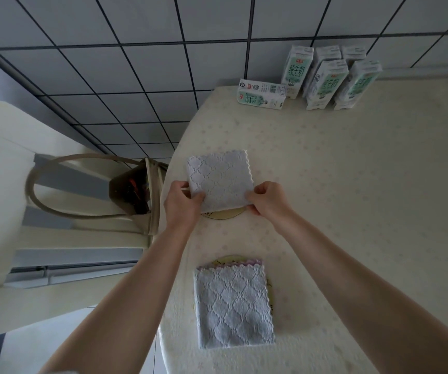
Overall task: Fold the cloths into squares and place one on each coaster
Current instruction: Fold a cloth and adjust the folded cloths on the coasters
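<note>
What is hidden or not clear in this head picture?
Far coaster: head view, mostly under the held cloth, which the left hand and right hand pinch.
Near coaster: head view, only rim slivers show round the folded cloth.
Bag contents: head view, dark and too small.
Rear milk cartons: head view, blocked by front cartons.

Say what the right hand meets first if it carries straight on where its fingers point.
The right hand pinches the far folded cloth, so that comes first. Further left along its near edge, it would probably meet the left hand on the other corner.
</note>
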The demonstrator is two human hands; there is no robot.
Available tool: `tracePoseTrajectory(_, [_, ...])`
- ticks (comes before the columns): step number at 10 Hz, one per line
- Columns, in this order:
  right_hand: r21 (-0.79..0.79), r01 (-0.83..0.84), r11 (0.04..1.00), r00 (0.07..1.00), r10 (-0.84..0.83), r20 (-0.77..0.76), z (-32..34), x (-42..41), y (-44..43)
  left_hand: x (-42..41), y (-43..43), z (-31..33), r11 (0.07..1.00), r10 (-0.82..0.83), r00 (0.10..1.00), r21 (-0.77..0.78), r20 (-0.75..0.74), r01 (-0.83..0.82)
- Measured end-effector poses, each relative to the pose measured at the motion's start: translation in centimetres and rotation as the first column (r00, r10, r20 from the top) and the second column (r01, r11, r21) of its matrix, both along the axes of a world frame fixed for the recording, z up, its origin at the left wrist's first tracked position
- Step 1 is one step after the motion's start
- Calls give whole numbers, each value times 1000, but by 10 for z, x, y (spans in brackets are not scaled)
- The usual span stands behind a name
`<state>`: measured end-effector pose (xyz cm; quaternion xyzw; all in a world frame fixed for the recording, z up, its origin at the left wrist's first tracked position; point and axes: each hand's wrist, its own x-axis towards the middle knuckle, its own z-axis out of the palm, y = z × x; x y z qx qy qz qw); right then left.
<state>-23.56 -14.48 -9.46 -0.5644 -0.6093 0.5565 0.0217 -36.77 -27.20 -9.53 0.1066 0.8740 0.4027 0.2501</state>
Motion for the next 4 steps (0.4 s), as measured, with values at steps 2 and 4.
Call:
tracePoseTrajectory(2, [90, -74, 993, 995, 68, 72, 4, 6, -5, -1, -11, -2, 998, -18, 998, -55, -53, 15])
tracePoseTrajectory(4, [108, -196, 975, 957, 166, 237, 11, 21, -15, 4, -29, 8, 982, -95, 995, -163, -7, 93])
